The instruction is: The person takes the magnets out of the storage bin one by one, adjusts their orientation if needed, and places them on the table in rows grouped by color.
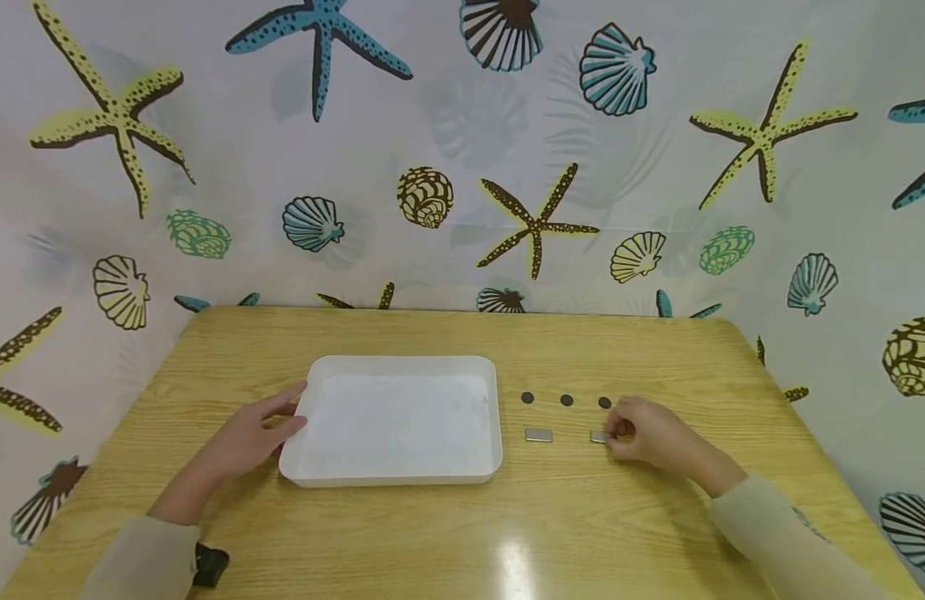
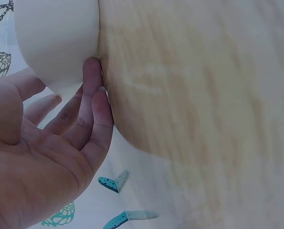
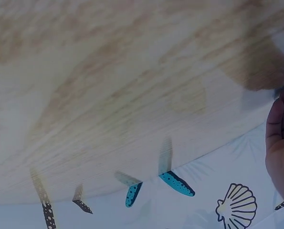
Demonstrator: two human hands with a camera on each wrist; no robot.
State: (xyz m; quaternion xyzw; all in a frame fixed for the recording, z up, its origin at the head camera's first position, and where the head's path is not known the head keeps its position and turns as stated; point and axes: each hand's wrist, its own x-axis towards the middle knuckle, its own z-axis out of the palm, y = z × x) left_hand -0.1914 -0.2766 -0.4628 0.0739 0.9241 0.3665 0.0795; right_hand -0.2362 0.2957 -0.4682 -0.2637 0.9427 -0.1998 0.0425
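Observation:
A white rectangular tray lies on the wooden table. At its left side my left hand rests with spread, fairly straight fingers touching the wall; the left wrist view shows the fingers against the tray's outer side. To the right of the tray, my right hand pinches the right end of a small flat grey rectangular piece at the tabletop. A similar grey piece lies nearer the tray. In the right wrist view only part of my right hand shows, its fingertips cut off.
Three small dark round discs, left, middle and right, lie in a row behind the grey pieces. The wooden table ends at a cloth backdrop printed with shells and starfish.

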